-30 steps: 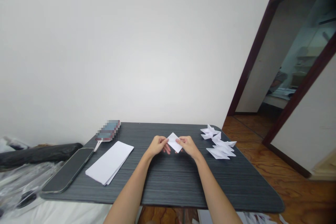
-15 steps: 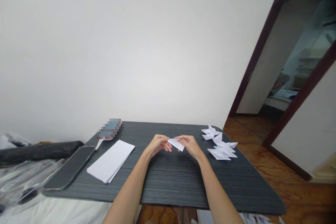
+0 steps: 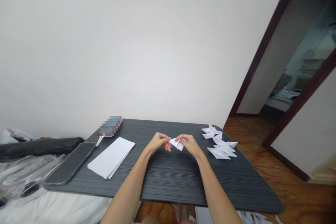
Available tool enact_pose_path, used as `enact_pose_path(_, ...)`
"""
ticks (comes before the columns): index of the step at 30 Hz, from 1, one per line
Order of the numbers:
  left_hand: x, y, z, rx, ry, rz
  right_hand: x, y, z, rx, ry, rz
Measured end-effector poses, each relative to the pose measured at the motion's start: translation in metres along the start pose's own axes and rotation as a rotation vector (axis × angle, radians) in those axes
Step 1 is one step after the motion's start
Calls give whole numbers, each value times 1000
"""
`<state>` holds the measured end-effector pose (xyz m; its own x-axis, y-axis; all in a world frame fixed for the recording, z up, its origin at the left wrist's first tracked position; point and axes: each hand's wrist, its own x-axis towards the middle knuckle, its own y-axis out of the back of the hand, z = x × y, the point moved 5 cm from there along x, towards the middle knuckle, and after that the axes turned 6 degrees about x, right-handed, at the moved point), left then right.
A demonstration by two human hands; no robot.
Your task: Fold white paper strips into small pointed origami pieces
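A small folded piece of white paper (image 3: 176, 143) is held up above the dark table between both hands. My left hand (image 3: 160, 142) pinches its left corner between thumb and fingers, the other fingers loosely curled. On its right side my right hand (image 3: 187, 142) grips the paper, thumb and fingers at a raised flap. Several folded white paper boats (image 3: 222, 151) sit in a cluster to the right of my right hand. Left of my left hand lies a stack of white paper sheets (image 3: 112, 157).
On the table (image 3: 168, 182), a dark phone (image 3: 70, 163) lies at the left edge. A blurred-out device (image 3: 110, 126) with a white strap rests at the back left. Clear plastic wrapping (image 3: 23, 175) and a black roll (image 3: 42, 147) lie beyond the left edge. A doorway (image 3: 278, 56) opens at right.
The right fingers have shifted on the paper, and a flap now stands folded up where its face looked flat. The left hand keeps its pinch. The view has tilted slightly.
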<state>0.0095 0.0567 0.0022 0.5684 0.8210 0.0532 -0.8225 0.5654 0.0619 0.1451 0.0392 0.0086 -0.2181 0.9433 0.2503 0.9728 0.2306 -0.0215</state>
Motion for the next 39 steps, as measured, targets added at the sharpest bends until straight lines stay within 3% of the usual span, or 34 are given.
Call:
enact_pose_path(11,1,2,-3,39,51,-4,1,1,-1,-128,46,-31)
enact_pose_path(16,4,3,-2,147,-28,-9,1,-1,0,-133,27,-45)
enact_pose_path(23,-1,0,7,367,-162,102,3,5,1,-167,36,52)
enact_pose_path(32,-4,-3,13,569,-224,152,8,5,8,-261,106,113)
enact_pose_path(36,-3,-4,8,579,-220,157,10,2,9,-324,151,112)
enact_pose_path(39,1,-3,2,468,-187,135,11,2,14,-261,118,115)
